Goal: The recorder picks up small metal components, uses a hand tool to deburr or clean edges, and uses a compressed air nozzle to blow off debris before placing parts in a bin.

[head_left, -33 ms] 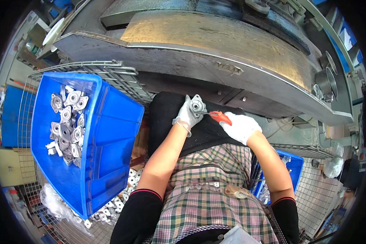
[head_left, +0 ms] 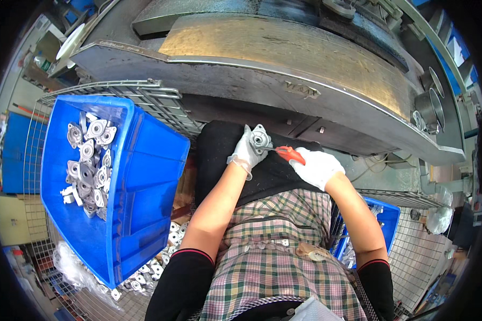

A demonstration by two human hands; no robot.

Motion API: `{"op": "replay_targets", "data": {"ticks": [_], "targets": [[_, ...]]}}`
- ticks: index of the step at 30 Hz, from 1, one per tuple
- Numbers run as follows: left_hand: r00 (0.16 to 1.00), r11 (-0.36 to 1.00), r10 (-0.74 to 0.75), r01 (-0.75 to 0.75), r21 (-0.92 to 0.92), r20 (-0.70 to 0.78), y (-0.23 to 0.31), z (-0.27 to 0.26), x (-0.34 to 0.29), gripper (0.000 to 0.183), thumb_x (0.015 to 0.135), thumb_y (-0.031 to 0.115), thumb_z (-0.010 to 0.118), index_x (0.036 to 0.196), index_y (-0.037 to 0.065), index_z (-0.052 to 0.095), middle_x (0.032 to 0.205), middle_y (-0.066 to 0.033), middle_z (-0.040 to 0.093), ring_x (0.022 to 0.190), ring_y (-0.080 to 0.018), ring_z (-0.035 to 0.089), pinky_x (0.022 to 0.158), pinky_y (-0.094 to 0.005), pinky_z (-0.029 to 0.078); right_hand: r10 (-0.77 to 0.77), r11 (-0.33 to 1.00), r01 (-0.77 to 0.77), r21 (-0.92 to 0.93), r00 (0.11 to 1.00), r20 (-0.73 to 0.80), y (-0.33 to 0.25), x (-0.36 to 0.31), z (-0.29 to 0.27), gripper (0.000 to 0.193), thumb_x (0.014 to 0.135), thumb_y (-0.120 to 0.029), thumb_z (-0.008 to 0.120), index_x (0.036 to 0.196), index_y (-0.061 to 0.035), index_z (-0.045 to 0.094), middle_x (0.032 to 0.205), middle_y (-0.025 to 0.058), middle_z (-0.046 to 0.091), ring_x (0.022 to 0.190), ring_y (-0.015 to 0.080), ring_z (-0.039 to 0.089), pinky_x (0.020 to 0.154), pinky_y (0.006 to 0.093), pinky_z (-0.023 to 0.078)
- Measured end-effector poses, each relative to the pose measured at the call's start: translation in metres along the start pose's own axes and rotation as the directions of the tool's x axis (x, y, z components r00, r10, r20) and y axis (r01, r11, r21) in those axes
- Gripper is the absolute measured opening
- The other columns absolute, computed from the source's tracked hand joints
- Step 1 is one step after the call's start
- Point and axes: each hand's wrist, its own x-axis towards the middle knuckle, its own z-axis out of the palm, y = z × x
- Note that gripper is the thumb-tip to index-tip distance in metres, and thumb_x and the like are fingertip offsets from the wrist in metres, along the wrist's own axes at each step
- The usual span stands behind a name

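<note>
In my gloved left hand [head_left: 246, 150] is a silver-grey cast metal flange part [head_left: 260, 137] with a round hole at its centre and lobed ends. My right hand [head_left: 318, 168], in a white glove, is closed round a red-handled tool [head_left: 290, 154]. The tool's thin dark metal tip reaches leftward to the near edge of the flange part; whether it touches is too small to tell. Both hands are above the black cloth [head_left: 219, 160] over my lap. Glove and fingers cover part of the tool's handle.
A blue bin [head_left: 150, 155] of similar metal parts [head_left: 87, 151] stands tilted at my left. More loose parts [head_left: 144, 275] lie below it. A metal workbench [head_left: 284, 48] spans the front. Another blue bin [head_left: 389, 222] is by my right elbow, near wire mesh [head_left: 420, 246].
</note>
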Motion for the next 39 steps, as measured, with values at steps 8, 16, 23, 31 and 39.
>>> {"op": "replay_targets", "data": {"ticks": [8, 16, 23, 31, 39], "targets": [[0.992, 0.999, -0.029, 0.026, 0.024, 0.126, 0.003, 0.003, 0.0, 0.057, 0.096, 0.065, 0.031, 0.11, 0.02, 0.062, 0.102, -0.0088, 0.067, 0.096, -0.0299, 0.061, 0.086, -0.0453, 0.047, 0.049, 0.999, -0.048, -0.025, 0.999, 0.016, 0.013, -0.004, -0.002, 0.038, 0.095, -0.044, 0.045, 0.112, -0.0111, 0.055, 0.101, 0.0189, 0.068, 0.094, 0.0397, 0.065, 0.084, 0.0479, 0.05], [0.998, 1.0, -0.031, 0.031, 0.002, 0.062, 0.002, -0.009, 0.006, 0.058, 0.096, 0.065, 0.03, 0.112, 0.02, 0.062, 0.105, -0.0095, 0.069, 0.098, -0.0302, 0.062, 0.08, -0.0438, 0.047, 0.052, 0.998, -0.052, -0.023, 0.998, 0.028, 0.013, -0.005, -0.004, 0.039, 0.095, -0.044, 0.044, 0.113, -0.0113, 0.054, 0.102, 0.0187, 0.068, 0.095, 0.0396, 0.065, 0.085, 0.0478, 0.05], [0.981, 0.999, -0.033, 0.031, 0.013, 0.19, 0.003, -0.018, 0.008, 0.055, 0.097, 0.064, 0.032, 0.113, 0.021, 0.062, 0.105, -0.0094, 0.069, 0.097, -0.0296, 0.062, 0.082, -0.0449, 0.047, 0.053, 0.998, -0.052, -0.027, 0.998, 0.035, 0.014, -0.004, -0.003, 0.039, 0.095, -0.043, 0.044, 0.113, -0.0107, 0.055, 0.102, 0.0186, 0.068, 0.095, 0.0394, 0.065, 0.085, 0.0476, 0.05], [0.998, 1.0, -0.014, 0.014, -0.008, 0.061, 0.0, 0.0, 0.001, 0.055, 0.097, 0.063, 0.032, 0.113, 0.021, 0.063, 0.104, -0.0096, 0.069, 0.096, -0.03, 0.063, 0.086, -0.047, 0.047, 0.042, 0.999, -0.041, -0.022, 0.999, 0.034, 0.017, -0.001, 0.001, 0.039, 0.095, -0.044, 0.044, 0.113, -0.01, 0.054, 0.101, 0.0197, 0.068, 0.094, 0.0397, 0.065, 0.084, 0.048, 0.05], [0.998, 0.999, 0.001, -0.004, 0.053, 0.061, -0.001, 0.0, -0.001, 0.054, 0.098, 0.062, 0.033, 0.115, 0.019, 0.06, 0.111, -0.0063, 0.066, 0.106, -0.0283, 0.058, 0.1, -0.0453, 0.04, -0.014, 1.0, 0.014, 0.016, 1.0, 0.015, 0.005, 0.004, 0.001, 0.039, 0.095, -0.044, 0.044, 0.111, -0.0097, 0.054, 0.099, 0.0199, 0.068, 0.092, 0.04, 0.065, 0.082, 0.0481, 0.05]]}}
